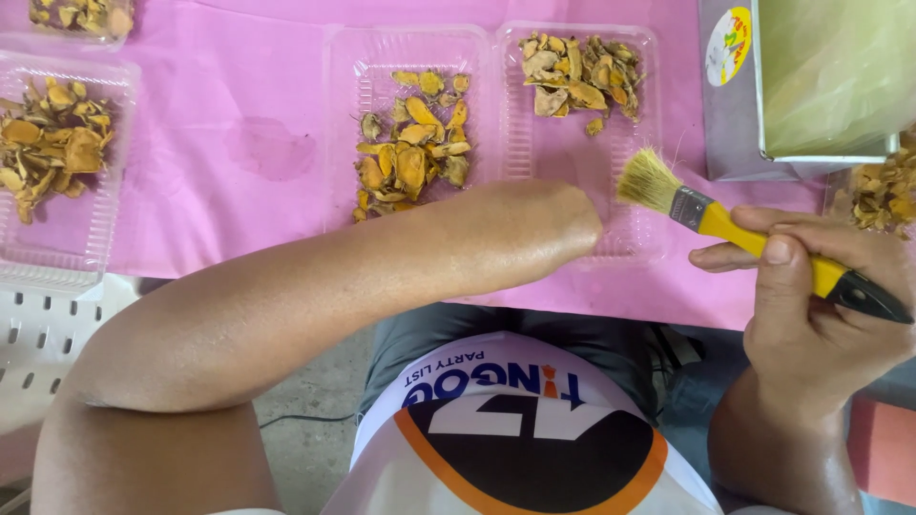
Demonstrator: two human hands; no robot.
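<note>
- Brush (754, 238): pale soft bristles, dull metal ferrule, glossy yellow handle with black tip.
- Trays (620, 143): clear, ribbed, shiny plastic.
- Table cover (239, 133): smooth matt pink.
- Dried slices (412, 143): rough, matt.

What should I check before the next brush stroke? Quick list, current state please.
1. Brush grip: right hand is closed round the yellow handle of the brush. Ok.
2. Bristles: they hover at the right edge of the right-hand clear tray, touching no slices. Ok.
3. Left arm: the forearm lies across the front of both middle trays; the left hand does not show. Cannot tell.
4. Dried yellow slices: all inside their trays, none on the pink cloth. Ok.
5. Metal box: close to the brush's right. Not ok if the stroke swings wide.
</note>
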